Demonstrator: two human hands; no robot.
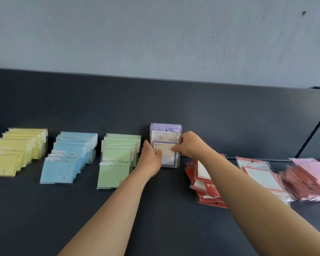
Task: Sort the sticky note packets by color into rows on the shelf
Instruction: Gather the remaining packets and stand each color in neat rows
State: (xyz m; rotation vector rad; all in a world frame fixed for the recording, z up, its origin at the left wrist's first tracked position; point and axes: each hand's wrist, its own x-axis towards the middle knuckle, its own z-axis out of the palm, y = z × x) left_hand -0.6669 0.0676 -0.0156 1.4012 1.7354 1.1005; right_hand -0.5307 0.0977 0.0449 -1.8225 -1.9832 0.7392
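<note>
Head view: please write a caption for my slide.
On the shelf, left hand and right hand hold purple packets upright between green row and red pile.

Shelf (155, 209) showing a smooth, matt dark grey finish, possibly painted metal. Purple packet (165, 145) sitting in clear glossy plastic film over printed paper. Yellow packets (17, 150), blue packets (67, 159) and green packets (116, 163) looking like matt paper under thin shiny wrap. Red packets (205, 182) glinting glossier. Wall (155, 34) showing rough, scuffed paint.
</note>
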